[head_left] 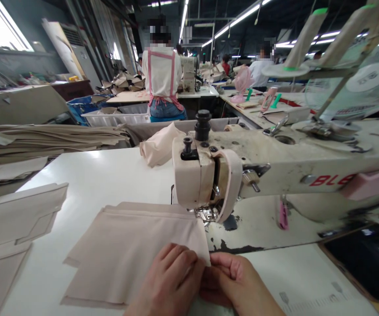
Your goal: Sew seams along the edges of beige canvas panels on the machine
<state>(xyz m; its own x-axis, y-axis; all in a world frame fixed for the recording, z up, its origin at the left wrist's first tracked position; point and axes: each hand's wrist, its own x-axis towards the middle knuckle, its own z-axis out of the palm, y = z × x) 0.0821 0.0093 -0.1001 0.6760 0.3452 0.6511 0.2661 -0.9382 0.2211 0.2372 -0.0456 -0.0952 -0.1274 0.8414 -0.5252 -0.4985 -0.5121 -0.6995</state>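
One curled left hand (173,276) and curled right hand (230,278) pinch beige fabric (133,245).

That sewing machine (281,169) blocks the way ahead of their fingers (170,253); leftward, past the cloth (140,237), the worktop (107,177) leaves room.

Curled left hand (173,278) beside right hand (237,278)

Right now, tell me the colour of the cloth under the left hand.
The cloth is a plain pinkish beige, seen best in the head view.
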